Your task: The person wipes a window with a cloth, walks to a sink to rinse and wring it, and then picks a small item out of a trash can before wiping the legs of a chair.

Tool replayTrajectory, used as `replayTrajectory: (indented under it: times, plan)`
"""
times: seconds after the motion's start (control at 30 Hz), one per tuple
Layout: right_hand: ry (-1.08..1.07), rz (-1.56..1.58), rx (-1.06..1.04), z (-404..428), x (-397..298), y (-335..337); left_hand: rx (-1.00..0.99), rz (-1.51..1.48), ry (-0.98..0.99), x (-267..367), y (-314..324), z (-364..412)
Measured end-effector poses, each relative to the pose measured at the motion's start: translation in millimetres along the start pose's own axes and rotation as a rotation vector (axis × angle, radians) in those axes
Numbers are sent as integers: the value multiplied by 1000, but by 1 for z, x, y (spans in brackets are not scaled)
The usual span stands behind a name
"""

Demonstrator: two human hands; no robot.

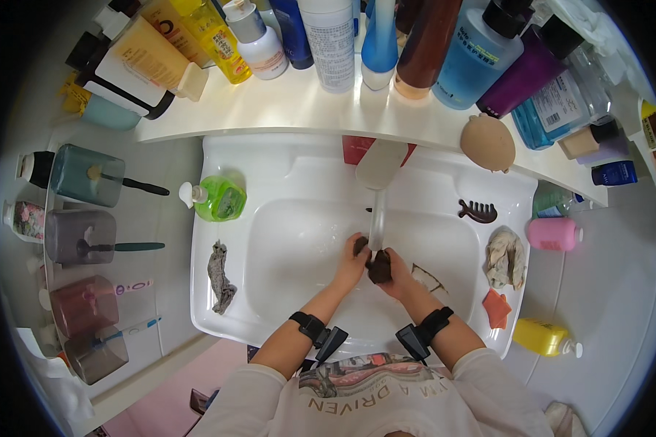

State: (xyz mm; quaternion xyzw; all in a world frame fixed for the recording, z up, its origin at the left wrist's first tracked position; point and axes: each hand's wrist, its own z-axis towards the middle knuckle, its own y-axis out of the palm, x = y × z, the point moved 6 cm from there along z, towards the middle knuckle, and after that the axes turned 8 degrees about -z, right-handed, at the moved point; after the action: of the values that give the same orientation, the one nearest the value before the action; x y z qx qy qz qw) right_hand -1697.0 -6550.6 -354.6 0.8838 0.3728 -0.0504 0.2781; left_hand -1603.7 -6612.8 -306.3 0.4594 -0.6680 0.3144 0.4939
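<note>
Both my hands are over the white washbasin [295, 295], beneath the end of the faucet [379, 213]. My left hand [352, 266] has its fingers around a small dark brown thing [360, 246]. In my right hand [400, 277] is a larger dark brown lump [380, 267], close against the left fingers. Whether the two brown parts belong to one thing I cannot tell. To the right of my right hand, a pale flat piece with a dark edge [428, 278] lies in the basin.
On the rim sit a green soap pump bottle [221, 198], a grey cloth [220, 277], a dark comb [478, 211], a beige cloth [505, 258] and an orange cloth [496, 309]. Above, a shelf [284, 109] holds several bottles. Toothbrush cups [82, 235] line the left wall.
</note>
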Motion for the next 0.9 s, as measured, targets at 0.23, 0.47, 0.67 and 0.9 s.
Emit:
replayTrajectory:
  times: [0.23, 0.47, 0.67, 0.9]
  plan:
    - [-13, 93, -15, -21, -5, 22, -189, -38, -18, -42, 37, -18]
    - [-73, 173, -372, 24, 5, -24, -171, 439, -37, -51, 49, -2]
    - [-32, 124, -241, -33, -14, 25, -203, 326, -311, -57, -19, 8]
    - [-132, -23, -186, -30, -20, 15, -248, -441, -655, -34, 15, -37]
